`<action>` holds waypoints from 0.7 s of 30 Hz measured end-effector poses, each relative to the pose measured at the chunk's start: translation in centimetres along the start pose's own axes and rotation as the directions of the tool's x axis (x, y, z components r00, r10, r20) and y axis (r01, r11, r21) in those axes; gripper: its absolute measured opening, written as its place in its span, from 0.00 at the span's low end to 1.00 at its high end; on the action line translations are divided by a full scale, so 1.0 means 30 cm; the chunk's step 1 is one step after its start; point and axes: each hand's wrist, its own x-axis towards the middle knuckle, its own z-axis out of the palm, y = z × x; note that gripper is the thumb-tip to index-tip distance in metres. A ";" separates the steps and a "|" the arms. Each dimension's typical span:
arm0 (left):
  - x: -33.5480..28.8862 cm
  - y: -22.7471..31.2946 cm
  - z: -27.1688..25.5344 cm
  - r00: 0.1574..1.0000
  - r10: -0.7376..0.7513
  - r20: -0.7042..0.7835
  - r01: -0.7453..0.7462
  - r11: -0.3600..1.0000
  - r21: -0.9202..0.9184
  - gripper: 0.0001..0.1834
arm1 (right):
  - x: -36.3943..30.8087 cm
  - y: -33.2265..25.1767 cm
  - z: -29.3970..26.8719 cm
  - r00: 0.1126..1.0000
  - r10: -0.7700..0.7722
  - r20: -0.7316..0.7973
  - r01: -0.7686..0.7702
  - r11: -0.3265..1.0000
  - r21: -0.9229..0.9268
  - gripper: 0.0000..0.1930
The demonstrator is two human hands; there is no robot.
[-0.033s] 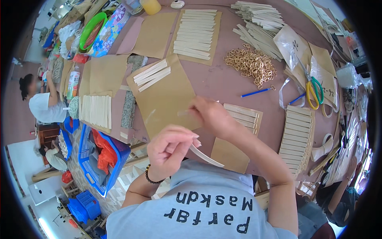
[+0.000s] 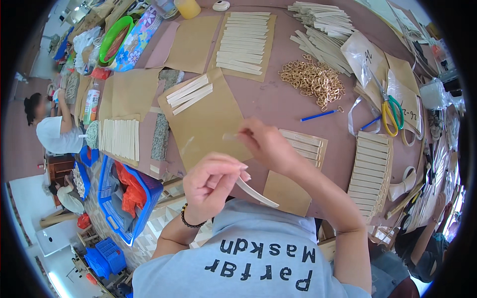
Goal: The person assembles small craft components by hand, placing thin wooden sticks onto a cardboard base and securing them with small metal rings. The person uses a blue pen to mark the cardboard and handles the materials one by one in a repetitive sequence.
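Note:
My left hand (image 2: 211, 184) is closed in a pinch on a narrow pale strip (image 2: 261, 194), whose free end curves down to the right in front of my shirt. To its upper right, my right hand (image 2: 263, 144) has its fingers drawn together over the brown paper sheet (image 2: 206, 124). A small translucent piece (image 2: 229, 137) shows beside those fingertips; whether they hold it is unclear. Several loose pale strips (image 2: 190, 94) lie on the sheet's far end. Close to my right forearm is a brown card (image 2: 300, 144) with strips carrying gold-coloured metal fittings along one edge.
A heap of gold-coloured oval rings (image 2: 313, 79) lies on the table, with a blue pen (image 2: 319, 115) nearby. Scissors (image 2: 390, 111) rest at the right. Strip-covered cards (image 2: 370, 174) surround the work area. A blue basket (image 2: 129, 198) stands at the left edge; other people work nearby.
My right hand has shifted slightly to the right and turned a little. The left hand and its strip have barely moved.

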 end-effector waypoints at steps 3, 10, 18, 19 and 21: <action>0.053 -0.006 0.011 1.000 -0.023 -0.007 0.022 0.998 -0.058 0.10 | -0.029 -0.037 -0.050 0.940 0.341 -0.022 -0.284 0.815 0.506 0.11; 0.173 -0.101 0.072 0.998 0.028 0.050 -0.026 0.999 -0.026 0.09 | -0.148 -0.063 -0.137 0.957 0.288 0.040 -0.192 0.522 0.831 0.15; 0.353 -0.281 0.200 0.985 0.067 0.160 -0.118 0.933 0.340 0.06 | -0.282 -0.018 -0.220 0.795 0.536 -0.282 -0.173 0.647 0.743 0.11; 0.398 -0.336 0.205 0.978 0.109 0.177 -0.177 0.880 0.440 0.05 | -0.294 -0.010 -0.230 0.774 0.554 -0.307 -0.175 0.653 0.737 0.11; 0.469 -0.415 0.229 0.963 0.155 0.219 -0.258 0.755 0.603 0.05 | -0.314 0.006 -0.243 0.774 0.538 -0.335 -0.172 0.687 0.706 0.11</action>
